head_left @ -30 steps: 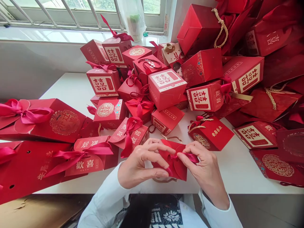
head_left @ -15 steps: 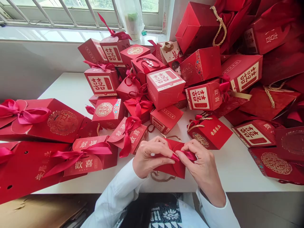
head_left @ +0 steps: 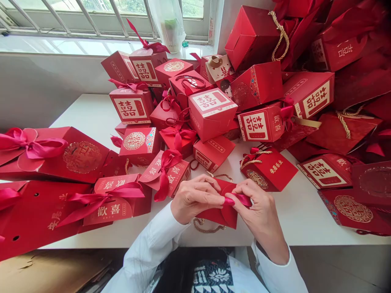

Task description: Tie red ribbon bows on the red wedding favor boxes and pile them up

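Note:
A red gift box (head_left: pixel 217 216) with gold rope handles (head_left: pixel 209 228) lies between my hands near the table's front edge. Across its top runs a crimson satin ribbon (head_left: pixel 244 199). My left hand (head_left: pixel 195 199) pinches the ribbon between thumb and fingers, above the middle of the box. From the other side my right hand (head_left: pixel 259 211) is closed on the same ribbon, its thumb tip close to the left fingertips. Whether a knot lies under the fingers I cannot tell, as they cover it.
Red gift boxes (head_left: pixel 212 110) are heaped at the back of the white table (head_left: pixel 76 118). Larger red boxes (head_left: pixel 55 150) lie at the left, and a darker pile (head_left: pixel 351 93) rises at the right. A plastic-wrapped cup (head_left: pixel 171 34) stands on the windowsill.
My left fingers have shifted slightly over the ribbon and the left thumb has tucked in. My right hand keeps nearly the same pinch. The box stays in place.

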`<state>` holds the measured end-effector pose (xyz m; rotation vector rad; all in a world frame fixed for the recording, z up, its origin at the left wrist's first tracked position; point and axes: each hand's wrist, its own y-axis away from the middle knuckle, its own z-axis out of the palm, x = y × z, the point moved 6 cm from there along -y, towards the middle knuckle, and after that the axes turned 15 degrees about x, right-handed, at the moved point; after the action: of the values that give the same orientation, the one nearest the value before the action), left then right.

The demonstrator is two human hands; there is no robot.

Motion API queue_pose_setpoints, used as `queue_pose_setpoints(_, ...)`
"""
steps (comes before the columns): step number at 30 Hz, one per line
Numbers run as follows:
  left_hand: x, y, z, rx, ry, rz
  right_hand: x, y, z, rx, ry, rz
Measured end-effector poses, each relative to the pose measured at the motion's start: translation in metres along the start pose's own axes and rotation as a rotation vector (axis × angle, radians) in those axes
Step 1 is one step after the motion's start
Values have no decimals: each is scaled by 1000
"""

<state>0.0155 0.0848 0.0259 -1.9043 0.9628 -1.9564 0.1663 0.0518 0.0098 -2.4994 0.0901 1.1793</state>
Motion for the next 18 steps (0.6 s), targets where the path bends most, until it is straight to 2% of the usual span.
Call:
queue_pose_setpoints(6,-5,2,2,21,76,-40,1,-1,-3,-13,-50,51)
queue_pose_setpoints(11,-8,5,2,-18,87,-92,10,-5,-6,-146,-172,127)
queue_pose_setpoints(14,-10,4,1,8,96,-106,13,-7,-8,-205,-204,143)
queue_pose_setpoints(18,-11,4,1,52,2,-109,15,-8,-8,-236,-201,157)
